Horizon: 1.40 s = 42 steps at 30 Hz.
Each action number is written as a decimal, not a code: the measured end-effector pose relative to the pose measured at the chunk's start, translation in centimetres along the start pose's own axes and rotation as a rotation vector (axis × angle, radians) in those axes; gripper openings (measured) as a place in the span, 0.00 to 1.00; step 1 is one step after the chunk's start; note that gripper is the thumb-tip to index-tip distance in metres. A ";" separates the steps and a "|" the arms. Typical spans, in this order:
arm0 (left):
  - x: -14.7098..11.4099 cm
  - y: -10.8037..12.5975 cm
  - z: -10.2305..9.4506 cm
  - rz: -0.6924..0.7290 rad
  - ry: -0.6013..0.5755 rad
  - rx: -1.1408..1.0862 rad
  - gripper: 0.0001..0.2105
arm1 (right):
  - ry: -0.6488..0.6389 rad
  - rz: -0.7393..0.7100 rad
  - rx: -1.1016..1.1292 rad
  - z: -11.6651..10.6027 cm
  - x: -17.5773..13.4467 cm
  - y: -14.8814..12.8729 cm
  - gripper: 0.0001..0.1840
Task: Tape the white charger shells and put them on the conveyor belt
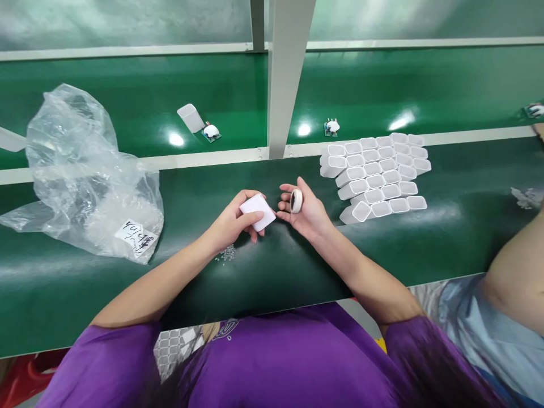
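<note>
My left hand [243,220] grips a white, square-faced plastic case [258,212], the thumb lying across its front. Just to the right is my right hand [306,212], palm turned up and fingers loosely curled, with a small white ring [296,200] with a dark middle held among them. The tip of a right finger is close to the case's edge; whether they touch I cannot tell. Below my left hand, a scatter of tiny clear pieces [228,253] lies on the dark green work surface [272,272].
A clear plastic bag [123,218] of small translucent parts lies left, with a handwritten label. Rows of open white cases [376,178] stand right. On the back ledge are a white case [191,118] and small circuit boards [331,127] with white domes. A grey post [287,79] rises behind. Another person's arm [518,272] is at right.
</note>
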<state>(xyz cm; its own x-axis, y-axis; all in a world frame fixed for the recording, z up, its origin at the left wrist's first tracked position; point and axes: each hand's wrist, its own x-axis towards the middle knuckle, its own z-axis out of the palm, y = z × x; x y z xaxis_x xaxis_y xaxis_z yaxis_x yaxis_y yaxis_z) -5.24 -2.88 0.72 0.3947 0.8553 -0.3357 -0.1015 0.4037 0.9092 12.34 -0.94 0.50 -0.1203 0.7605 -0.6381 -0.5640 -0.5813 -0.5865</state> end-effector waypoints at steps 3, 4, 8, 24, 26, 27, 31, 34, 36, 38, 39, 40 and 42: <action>-0.1 -0.1 -0.3 0.007 0.003 0.025 0.22 | -0.165 0.030 -0.081 0.1 -0.3 0.3 0.22; -0.2 -0.2 -0.4 0.021 0.003 0.047 0.22 | -0.218 -0.021 -0.121 0.0 -0.5 0.5 0.20; -0.9 -0.6 -0.6 0.107 -0.030 0.228 0.21 | -0.304 -0.454 -0.361 -0.7 -1.6 0.9 0.18; -2.2 -0.2 0.2 0.288 -0.024 0.502 0.16 | -0.219 -1.118 -0.794 -1.2 -3.1 2.5 0.09; -2.3 -0.4 0.0 0.272 -0.037 0.487 0.17 | -0.229 -1.120 -0.770 -1.2 -3.1 2.6 0.09; -2.3 -0.4 0.0 0.268 -0.035 0.491 0.18 | -0.231 -1.122 -0.769 -1.2 -3.2 2.6 0.09; -2.3 -0.4 0.0 0.287 0.007 0.556 0.18 | -0.207 -1.142 -0.827 -1.3 -3.2 2.6 0.10; -2.2 -0.1 0.1 0.312 0.021 0.605 0.18 | -0.194 -1.160 -0.852 -1.3 -3.1 2.6 0.10; -2.1 -0.1 0.2 0.327 0.028 0.632 0.18 | -0.197 -1.178 -0.856 -1.3 -3.1 2.6 0.09; -2.1 -0.4 0.1 0.346 0.040 0.653 0.18 | -0.207 -1.186 -0.862 -1.3 -3.0 2.7 0.09; -2.1 -0.6 0.1 0.357 0.050 0.660 0.18 | -0.211 -1.177 -0.869 -1.3 -3.0 2.7 0.10; -2.0 -0.9 0.0 0.371 0.063 0.665 0.18 | -0.214 -1.160 -0.878 -1.2 -3.0 2.9 0.10; -2.0 -1.4 -0.1 0.408 0.111 0.673 0.17 | -0.213 -1.115 -0.891 -1.2 -3.0 3.2 0.11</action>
<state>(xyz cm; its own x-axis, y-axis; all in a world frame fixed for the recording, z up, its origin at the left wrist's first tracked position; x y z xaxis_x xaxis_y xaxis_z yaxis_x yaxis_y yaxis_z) -5.96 -5.12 0.04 0.3479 0.9352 0.0653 0.3691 -0.2007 0.9075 11.88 -5.38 -0.08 -0.1278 0.9120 0.3897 0.2343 0.4096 -0.8817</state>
